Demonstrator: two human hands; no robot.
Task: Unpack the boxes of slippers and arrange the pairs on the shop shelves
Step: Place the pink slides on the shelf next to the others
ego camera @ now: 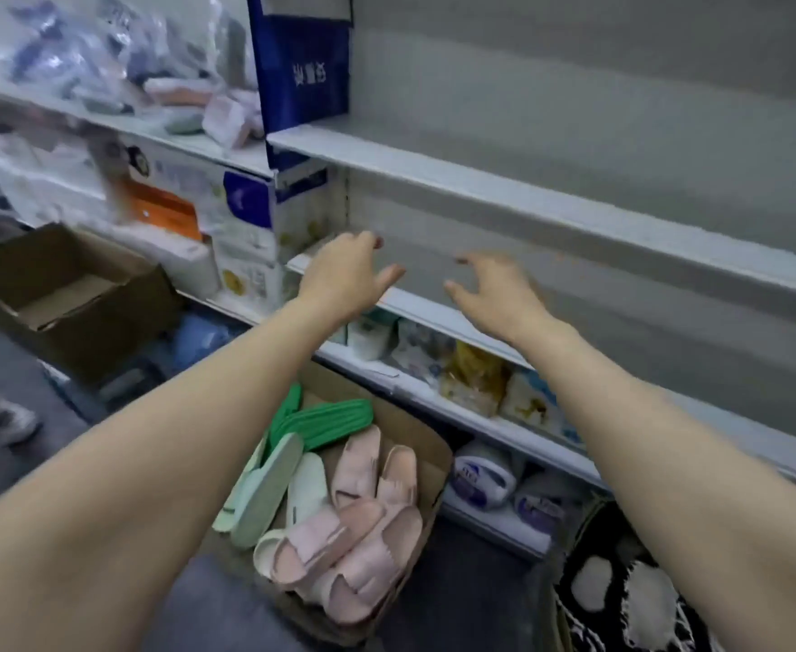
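An open cardboard box (426, 444) stands on the floor below my arms. It holds several slippers: pink ones (363, 538), pale green ones (269, 491), white ones (306, 487) and bright green ones (325, 416). My left hand (346, 270) and my right hand (495, 287) are both raised in front of a bare white shelf (433, 312). Their fingers are spread and loosely bent, and neither holds anything. Another bare shelf (504, 181) runs above it.
An opened brown box (118, 317) sits on the floor at left. Packaged goods (476, 378) fill the lower shelves. Cartons (245, 237) and bagged items (104, 54) crowd the left shelves. A blue bag (306, 77) hangs above. A black-and-white mat (631, 595) lies at lower right.
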